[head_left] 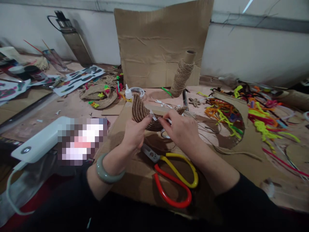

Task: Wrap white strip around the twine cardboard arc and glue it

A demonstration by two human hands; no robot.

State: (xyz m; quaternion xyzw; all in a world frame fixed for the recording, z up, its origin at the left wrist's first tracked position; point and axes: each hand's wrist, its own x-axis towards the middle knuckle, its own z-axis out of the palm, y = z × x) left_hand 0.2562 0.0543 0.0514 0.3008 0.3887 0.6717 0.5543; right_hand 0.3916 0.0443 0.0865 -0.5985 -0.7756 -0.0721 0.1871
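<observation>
My left hand (137, 132) is closed on a curved, boat-shaped piece of brown coiled twine (140, 109), its thumb on the near edge. A small white strip (153, 116) stands up from that edge between my hands. My right hand (181, 127) pinches at the strip, thumb and forefinger together; a thin white band (165, 133) loops below its fingers. Under my hands on the cardboard lie scissors (178, 170) with one yellow and one red handle, blades partly hidden. Just behind the twine piece stands a white glue bottle (128, 93).
A twine-wound tube (182, 75) leans before an upright cardboard sheet (164, 42). Colourful pipe cleaners (260, 122) heap at right. Twine pieces with bright trims (101, 93) lie left of centre. A power bank (43, 138), a pixelated screen (82, 141) and a tall bottle (76, 43) occupy the left.
</observation>
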